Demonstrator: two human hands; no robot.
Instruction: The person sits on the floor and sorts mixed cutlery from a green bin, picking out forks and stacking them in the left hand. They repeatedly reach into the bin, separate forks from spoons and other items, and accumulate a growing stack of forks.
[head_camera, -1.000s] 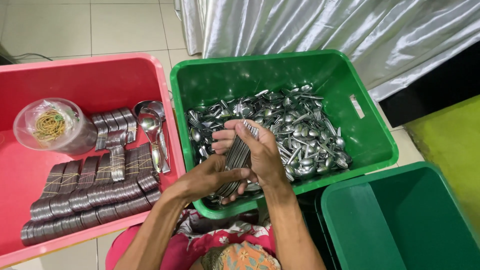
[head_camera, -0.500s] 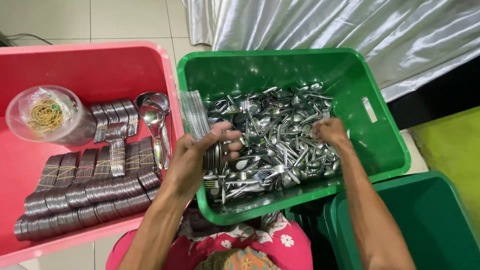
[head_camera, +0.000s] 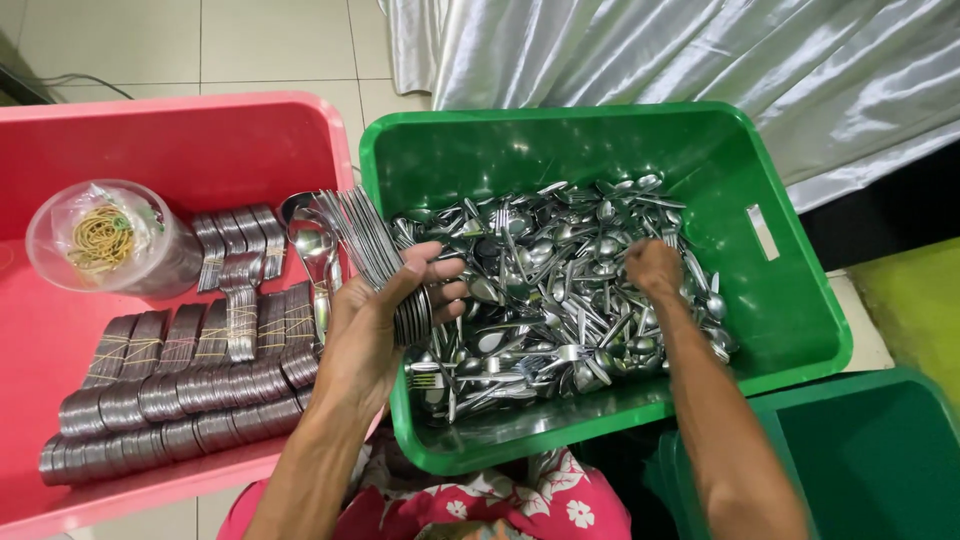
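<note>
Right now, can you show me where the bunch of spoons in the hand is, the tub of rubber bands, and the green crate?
Bunch of spoons (head_camera: 375, 250), head view, on the fanned handles above the left hand.
Tub of rubber bands (head_camera: 105, 238), head view, on the yellow bands inside.
Green crate (head_camera: 790, 300), head view, on its bare right wall.

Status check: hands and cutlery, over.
Left hand gripping stacked steel spoons. Right hand down in loose cutlery, green plastic crate. Nothing obstructing.

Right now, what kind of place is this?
Probably a catering or banquet back room: a green crate heaped with loose cutlery, a pink tub of banded spoon bundles, and silvery draped cloth.
</note>
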